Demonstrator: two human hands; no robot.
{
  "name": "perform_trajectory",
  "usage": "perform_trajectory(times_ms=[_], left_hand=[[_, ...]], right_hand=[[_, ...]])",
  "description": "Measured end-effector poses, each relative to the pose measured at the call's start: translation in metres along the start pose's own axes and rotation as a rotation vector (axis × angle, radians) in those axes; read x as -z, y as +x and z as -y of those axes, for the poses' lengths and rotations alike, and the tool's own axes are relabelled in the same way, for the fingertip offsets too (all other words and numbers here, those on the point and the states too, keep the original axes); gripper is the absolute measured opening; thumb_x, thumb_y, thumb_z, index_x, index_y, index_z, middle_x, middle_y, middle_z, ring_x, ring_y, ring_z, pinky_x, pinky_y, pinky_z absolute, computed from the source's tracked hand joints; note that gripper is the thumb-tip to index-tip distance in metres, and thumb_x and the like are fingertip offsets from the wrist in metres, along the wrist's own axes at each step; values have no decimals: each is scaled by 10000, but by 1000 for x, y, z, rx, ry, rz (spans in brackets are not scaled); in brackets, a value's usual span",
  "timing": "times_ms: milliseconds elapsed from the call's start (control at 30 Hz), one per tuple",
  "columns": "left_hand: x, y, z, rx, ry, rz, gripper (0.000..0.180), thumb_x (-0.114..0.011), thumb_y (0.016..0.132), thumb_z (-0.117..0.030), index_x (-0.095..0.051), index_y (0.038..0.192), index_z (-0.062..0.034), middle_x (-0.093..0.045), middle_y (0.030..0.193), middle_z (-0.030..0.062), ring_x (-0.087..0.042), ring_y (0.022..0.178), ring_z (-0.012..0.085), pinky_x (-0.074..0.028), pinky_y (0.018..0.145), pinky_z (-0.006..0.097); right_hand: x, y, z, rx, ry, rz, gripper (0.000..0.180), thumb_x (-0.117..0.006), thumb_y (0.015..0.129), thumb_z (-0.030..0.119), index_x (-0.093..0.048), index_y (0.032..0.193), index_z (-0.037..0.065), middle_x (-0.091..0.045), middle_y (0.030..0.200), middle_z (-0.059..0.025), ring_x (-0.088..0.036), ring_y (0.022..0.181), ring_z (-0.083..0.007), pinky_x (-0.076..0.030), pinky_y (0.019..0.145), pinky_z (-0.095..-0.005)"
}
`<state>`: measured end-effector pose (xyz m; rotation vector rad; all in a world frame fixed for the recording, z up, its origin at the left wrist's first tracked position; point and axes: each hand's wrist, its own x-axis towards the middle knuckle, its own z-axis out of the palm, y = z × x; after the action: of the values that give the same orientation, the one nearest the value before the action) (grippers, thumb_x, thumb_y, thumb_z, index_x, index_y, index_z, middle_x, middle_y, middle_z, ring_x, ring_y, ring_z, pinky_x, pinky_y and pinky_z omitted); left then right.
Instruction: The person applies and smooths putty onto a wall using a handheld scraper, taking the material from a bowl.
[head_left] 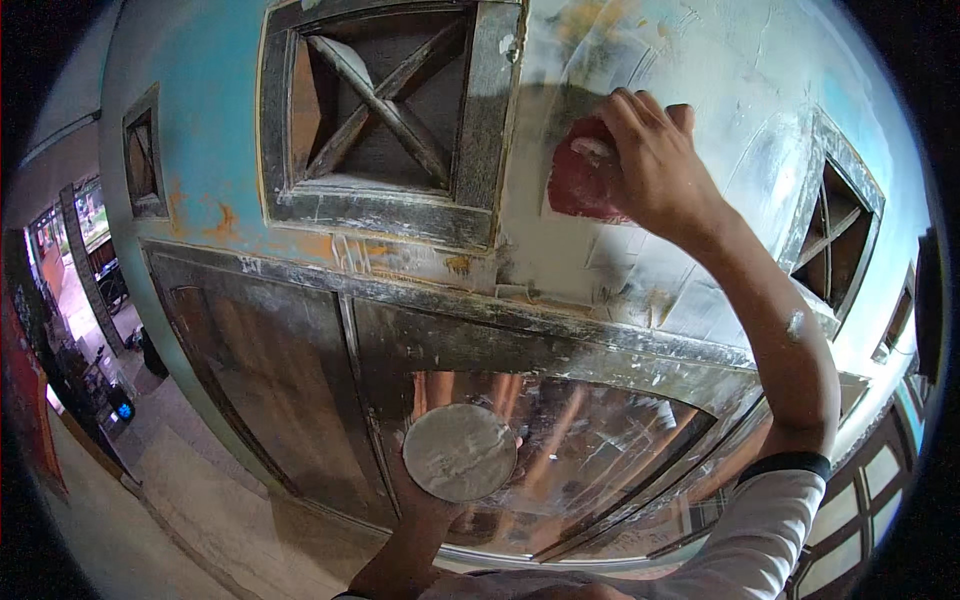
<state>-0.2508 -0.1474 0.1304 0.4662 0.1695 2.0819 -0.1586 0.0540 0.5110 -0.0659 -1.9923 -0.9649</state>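
High on the wall, my right hand [662, 165] grips a dark red putty spreader [583, 188] whose flat face lies against the plaster. A whitish dab of putty sits on the spreader, near my fingers. Around it the wall [715, 75] shows pale, streaky smears over turquoise paint. Lower down, my left hand [428, 508] holds up a round grey disc [460, 455] from beneath. A thin grey layer with a ridge covers the disc's face. Most of the left fingers are hidden behind it.
A wooden vent frame [385, 208] with crossed bars is left of the spreader; another vent [830, 235] is at the right. Below runs a dusty wooden window frame [560, 335] with glass panes. The floor [200, 470] and a doorway lie at the left.
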Motion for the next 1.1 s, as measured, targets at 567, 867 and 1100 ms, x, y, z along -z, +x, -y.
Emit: perform_trajectory(times_ms=[567, 867, 1100], left_hand=[[4, 0, 0, 138, -711, 10, 860, -392, 896, -751, -517, 1451, -106, -505, 1484, 198, -485, 1352, 464, -389, 1091, 682], [16, 13, 17, 253, -158, 102, 890, -418, 899, -774, -481, 1482, -104, -464, 1513, 218, -454, 1368, 492, -341, 1131, 695], [18, 7, 10, 137, -410, -72, 848, -417, 900, -753, -527, 1450, -117, -526, 1477, 157, -479, 1358, 451, -363, 1119, 678]], right_hand=[[7, -41, 8, 0, 66, 80, 373, -697, 913, 392, -602, 1115, 94, -560, 1014, -102, -562, 1003, -283, -372, 907, -477], [92, 17, -203, -574, -80, -479, 511, -520, 1008, 309, -617, 954, -190, -682, 890, -350, -720, 853, -456, -603, 744, -559], [15, -42, -72, -130, 196, -190, 253, -651, 938, 276, -667, 1145, 132, -694, 1086, -123, -686, 989, -339, -519, 829, -457]])
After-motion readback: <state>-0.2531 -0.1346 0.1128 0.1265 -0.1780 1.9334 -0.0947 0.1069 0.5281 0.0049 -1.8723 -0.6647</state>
